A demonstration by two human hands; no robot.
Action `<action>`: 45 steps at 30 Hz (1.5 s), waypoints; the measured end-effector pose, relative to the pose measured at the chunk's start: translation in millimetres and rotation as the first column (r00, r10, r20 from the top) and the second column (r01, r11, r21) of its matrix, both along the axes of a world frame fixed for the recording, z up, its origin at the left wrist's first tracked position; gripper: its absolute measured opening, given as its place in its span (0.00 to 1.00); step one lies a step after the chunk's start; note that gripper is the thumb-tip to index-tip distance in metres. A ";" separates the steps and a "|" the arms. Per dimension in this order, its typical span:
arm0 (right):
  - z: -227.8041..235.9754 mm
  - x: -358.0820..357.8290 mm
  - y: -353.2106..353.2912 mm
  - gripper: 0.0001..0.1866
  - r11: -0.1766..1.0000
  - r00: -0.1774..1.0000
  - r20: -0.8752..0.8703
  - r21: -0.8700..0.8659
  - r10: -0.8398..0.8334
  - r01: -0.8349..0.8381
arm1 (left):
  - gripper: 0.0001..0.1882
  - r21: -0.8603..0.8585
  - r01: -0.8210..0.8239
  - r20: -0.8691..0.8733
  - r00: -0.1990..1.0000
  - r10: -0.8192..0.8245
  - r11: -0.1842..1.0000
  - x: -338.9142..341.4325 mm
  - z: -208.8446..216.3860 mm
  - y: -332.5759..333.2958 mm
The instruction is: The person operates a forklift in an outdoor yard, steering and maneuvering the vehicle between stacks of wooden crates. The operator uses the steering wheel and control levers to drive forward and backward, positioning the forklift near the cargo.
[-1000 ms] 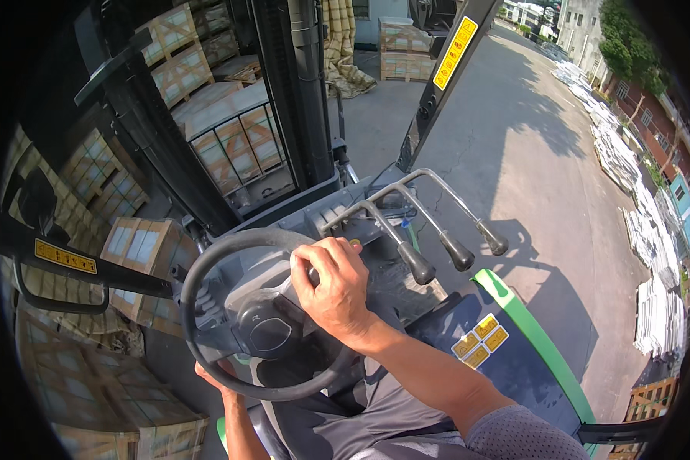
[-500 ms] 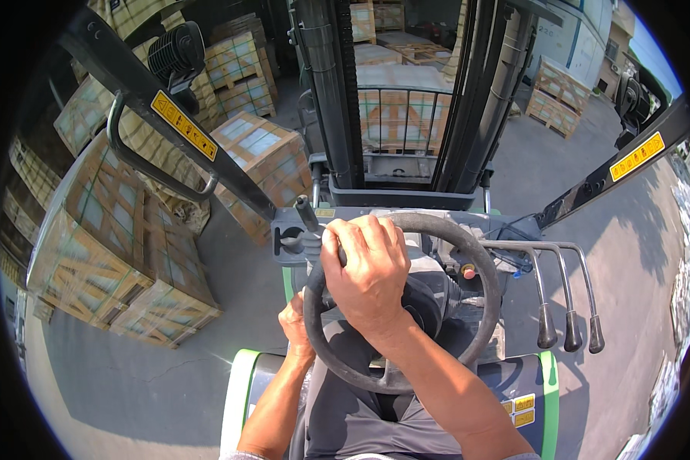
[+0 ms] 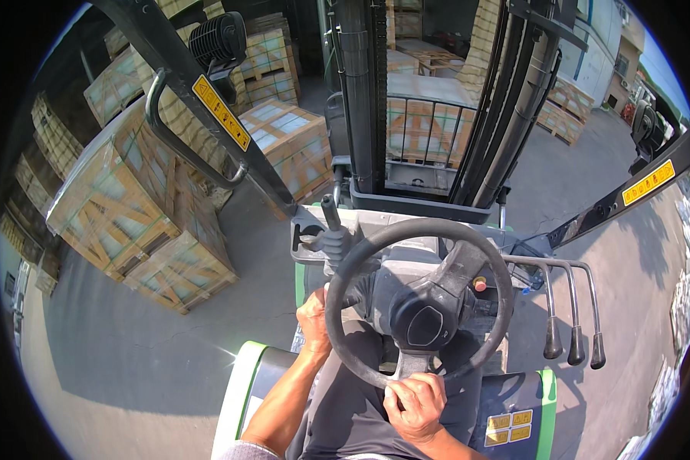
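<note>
The black steering wheel [image 3: 501, 337] of a forklift sits in front of me, its round hub lying in the middle. Low on the rim, near my lap, my right hand [image 3: 417, 408] is closed around it. My left hand [image 3: 314, 322] is closed just beside the left of the rim, near a dark stalk [image 3: 354, 294] on the steering column. What its fingers hold is hidden. A black upright lever [image 3: 330, 213] with a ribbed boot stands on the dash ahead of that hand.
Three black-knobbed levers [image 3: 576, 349] hang at the right. Ahead rises the mast [image 3: 360, 115], with a wooden crate [image 3: 425, 126] visible through it. Stacked, wrapped crates [image 3: 119, 211] stand close on the left; another crate [image 3: 287, 142] is behind the left post. More crates [image 3: 563, 115] stand far right.
My right hand has gone from the top left of the wheel down to its bottom, and the wheel has turned. The view has shifted, with the surroundings appearing farther right. My left hand stays beside the rim.
</note>
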State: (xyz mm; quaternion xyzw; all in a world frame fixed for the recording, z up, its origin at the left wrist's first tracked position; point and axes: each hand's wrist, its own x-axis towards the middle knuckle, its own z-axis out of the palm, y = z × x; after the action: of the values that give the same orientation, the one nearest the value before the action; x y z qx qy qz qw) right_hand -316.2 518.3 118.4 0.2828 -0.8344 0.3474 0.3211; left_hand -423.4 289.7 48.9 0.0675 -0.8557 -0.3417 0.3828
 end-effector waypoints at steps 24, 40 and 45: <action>113.1 -100.9 -66.0 0.08 0.937 0.934 -0.226 -0.281 -0.277 0.209 | 0.03 0.016 0.040 0.015 0.999 -0.040 0.999 76.9 7.4 8.7; -7.2 58.5 21.3 0.12 0.996 0.997 -0.004 -0.023 0.082 -0.082 | 0.06 0.084 0.034 -0.029 0.999 -0.031 0.996 62.3 8.4 49.2; -12.3 56.3 60.7 0.09 0.999 1.000 -0.008 -0.040 0.019 -0.019 | 0.07 0.088 0.015 0.009 1.000 -0.016 0.996 62.0 6.5 55.7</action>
State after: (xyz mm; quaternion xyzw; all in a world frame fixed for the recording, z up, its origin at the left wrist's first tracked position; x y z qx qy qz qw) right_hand -259.9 579.1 106.2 0.2858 -0.8233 0.3658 0.3267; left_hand -361.4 345.4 55.4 0.0794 -0.8421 -0.3816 0.3727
